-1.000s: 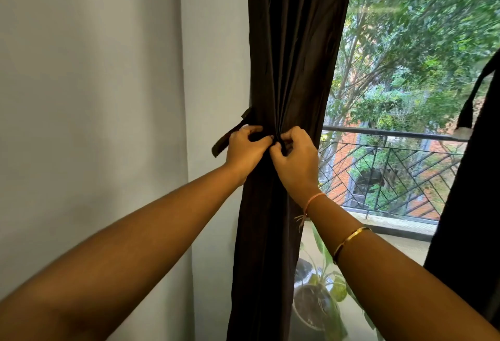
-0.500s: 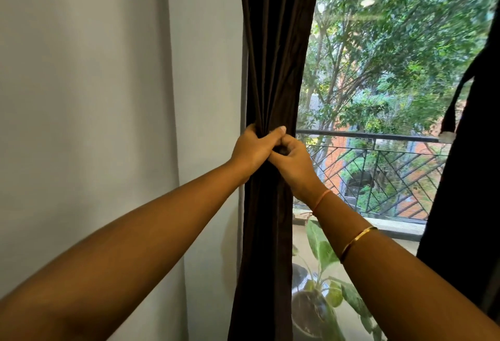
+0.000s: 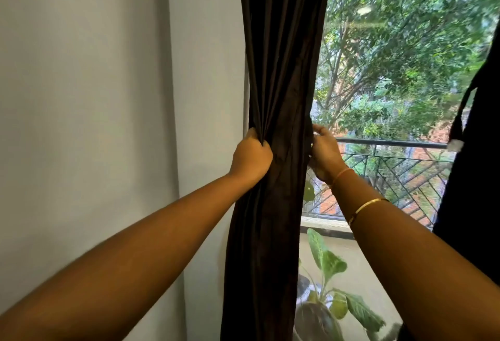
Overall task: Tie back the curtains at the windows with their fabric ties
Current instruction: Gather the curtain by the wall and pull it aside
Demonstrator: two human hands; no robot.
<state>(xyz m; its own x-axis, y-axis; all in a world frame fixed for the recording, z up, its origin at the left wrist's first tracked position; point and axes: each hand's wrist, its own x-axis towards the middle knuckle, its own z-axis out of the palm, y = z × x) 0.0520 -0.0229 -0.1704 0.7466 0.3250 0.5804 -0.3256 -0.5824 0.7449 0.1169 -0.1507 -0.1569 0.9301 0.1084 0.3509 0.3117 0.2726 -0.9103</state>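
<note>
A dark brown curtain (image 3: 281, 75) hangs gathered in a narrow column at the window's left side. My left hand (image 3: 250, 155) grips its left folds at the narrowest point. On the curtain's right edge, my right hand (image 3: 323, 151) has its fingers curled round the fabric from behind. The fabric tie of this curtain is not visible now. At the right edge hangs a second dark curtain (image 3: 476, 178) with a thin dark tie (image 3: 460, 113) dangling from it, ending in a white tag.
A plain pale wall (image 3: 108, 97) fills the left. Beyond the window glass are a metal balcony railing (image 3: 392, 144) and trees. A potted plant with large green leaves (image 3: 328, 265) stands low beside the curtain's foot.
My hands, which met at the front of the curtain, have moved apart to its left and right edges. The tie end seen at the left a second ago has gone from sight.
</note>
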